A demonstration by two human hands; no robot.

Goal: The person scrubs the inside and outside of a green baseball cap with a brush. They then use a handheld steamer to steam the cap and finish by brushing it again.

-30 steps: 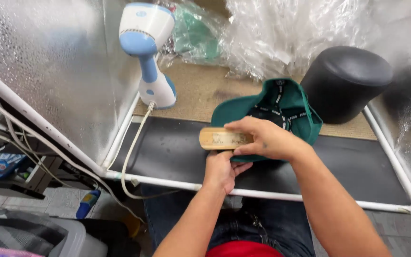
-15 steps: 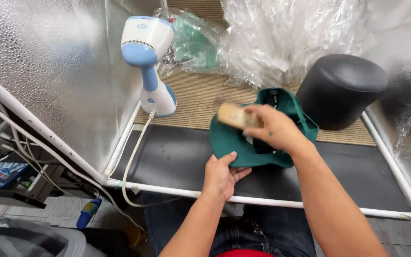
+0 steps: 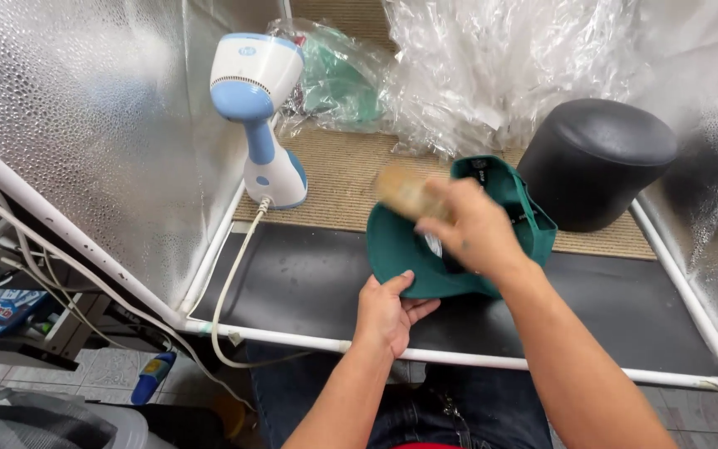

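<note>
At the far left stands a white and blue handheld garment steamer (image 3: pixel 261 116), upright on the beige mat, its cord running down over the white plastic pipe frame (image 3: pixel 542 366). The left hand (image 3: pixel 388 312) pinches the brim of the dark green fabric cap (image 3: pixel 425 258), which keeps it steady above the black mat. The right hand (image 3: pixel 471 229) is closed around a pale wooden brush (image 3: pixel 405 193) (blurred) over the cap. The black dome-shaped form (image 3: pixel 596 162) sits just beside the cap, leaving little room on that side.
</note>
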